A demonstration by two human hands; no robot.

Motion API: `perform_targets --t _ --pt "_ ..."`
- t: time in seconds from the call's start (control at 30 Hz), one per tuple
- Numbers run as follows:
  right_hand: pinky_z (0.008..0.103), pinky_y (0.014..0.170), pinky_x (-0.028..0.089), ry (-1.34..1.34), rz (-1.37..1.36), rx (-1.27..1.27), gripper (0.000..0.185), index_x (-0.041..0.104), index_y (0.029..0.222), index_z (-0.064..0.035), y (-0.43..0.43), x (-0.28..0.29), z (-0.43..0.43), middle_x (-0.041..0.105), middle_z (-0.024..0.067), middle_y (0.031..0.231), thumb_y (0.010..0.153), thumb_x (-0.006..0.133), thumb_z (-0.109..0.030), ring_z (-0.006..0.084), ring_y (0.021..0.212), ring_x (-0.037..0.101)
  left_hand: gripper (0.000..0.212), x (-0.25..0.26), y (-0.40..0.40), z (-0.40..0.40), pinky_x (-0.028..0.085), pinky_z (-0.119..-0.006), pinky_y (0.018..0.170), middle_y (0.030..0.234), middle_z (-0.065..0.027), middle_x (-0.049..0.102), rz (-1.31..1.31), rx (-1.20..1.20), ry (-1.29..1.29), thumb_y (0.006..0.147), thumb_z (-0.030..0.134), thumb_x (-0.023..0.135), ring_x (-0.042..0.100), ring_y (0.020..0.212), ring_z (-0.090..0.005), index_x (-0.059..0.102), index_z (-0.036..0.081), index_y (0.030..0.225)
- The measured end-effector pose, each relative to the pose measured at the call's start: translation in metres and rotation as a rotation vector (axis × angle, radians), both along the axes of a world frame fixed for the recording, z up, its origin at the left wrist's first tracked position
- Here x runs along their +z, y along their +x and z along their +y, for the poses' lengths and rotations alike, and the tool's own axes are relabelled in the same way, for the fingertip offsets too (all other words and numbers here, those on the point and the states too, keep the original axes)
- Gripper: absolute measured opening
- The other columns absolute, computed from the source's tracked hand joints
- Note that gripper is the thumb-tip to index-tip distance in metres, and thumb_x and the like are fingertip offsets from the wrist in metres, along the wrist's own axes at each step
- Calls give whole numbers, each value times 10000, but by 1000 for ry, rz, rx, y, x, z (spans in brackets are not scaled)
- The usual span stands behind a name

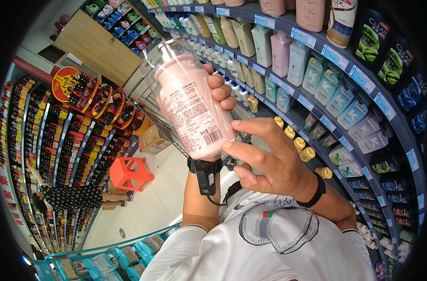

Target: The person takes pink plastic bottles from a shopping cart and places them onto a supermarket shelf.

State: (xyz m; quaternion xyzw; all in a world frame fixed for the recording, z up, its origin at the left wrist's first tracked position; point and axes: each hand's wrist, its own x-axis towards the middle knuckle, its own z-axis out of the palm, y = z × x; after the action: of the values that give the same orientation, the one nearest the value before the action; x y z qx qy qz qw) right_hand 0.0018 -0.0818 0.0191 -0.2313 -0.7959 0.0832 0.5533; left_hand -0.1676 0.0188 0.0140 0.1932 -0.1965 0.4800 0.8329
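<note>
My left hand (220, 87) is wrapped around a pink pump bottle (199, 109) in clear plastic wrap, gripping it from behind. The bottle leans, its silver pump head (168, 52) at the upper left. Its back bears printed text and a barcode. A small black device is strapped to my left wrist. My right hand (269, 154) holds nothing; its fingers are apart, with two fingertips at the bottle's lower right edge. I cannot tell how firmly they touch. Below the bottle is a wire shopping cart (164, 131), partly hidden by it.
Curved shelves (326, 63) of shampoo and lotion bottles run along the right. Packed sauce shelves (58, 147) line the left, where a person (73, 197) reaches toward them. A red plastic stool (131, 174) stands on the tiled floor. Packets fill a teal rack (104, 263) at the lower left.
</note>
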Motion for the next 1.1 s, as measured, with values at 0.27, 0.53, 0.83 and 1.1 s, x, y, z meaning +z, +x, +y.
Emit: perform_targets --t 0.27,0.53,0.83,1.1 --pt "427 864 538 20 5 -20 469 641 1199 -90 1 -2 2 562 193 1233 739 730 -68 348 1017 627 957 -3 3 3 496 -432 851 1146 -155 543 17 10 9 769 659 754 562 985 -281 424 -7 1372" --pt "409 962 492 -226 174 -57 696 456 1367 -30 16 6 12 522 222 1263 787 820 -152 375 1147 567 941 18 19 3 572 -453 857 1189 -185 598 488 404 28 824 739 624 648 1030 -329 453 3 1384" --pt "409 1091 424 -431 459 -106 1026 234 1497 33 32 3 47 384 223 1438 791 869 -358 312 1314 463 683 60 79 12 529 -339 950 1239 -129 620 805 679 162 992 521 585 632 1111 -201 467 -30 1379" --pt "398 1053 456 -554 906 137 834 277 1484 3 77 41 56 463 160 1383 876 763 -295 237 1290 483 1009 110 105 45 386 -377 1099 1405 -173 494 904 542 631 844 609 747 499 1291 -255 310 -33 1488"
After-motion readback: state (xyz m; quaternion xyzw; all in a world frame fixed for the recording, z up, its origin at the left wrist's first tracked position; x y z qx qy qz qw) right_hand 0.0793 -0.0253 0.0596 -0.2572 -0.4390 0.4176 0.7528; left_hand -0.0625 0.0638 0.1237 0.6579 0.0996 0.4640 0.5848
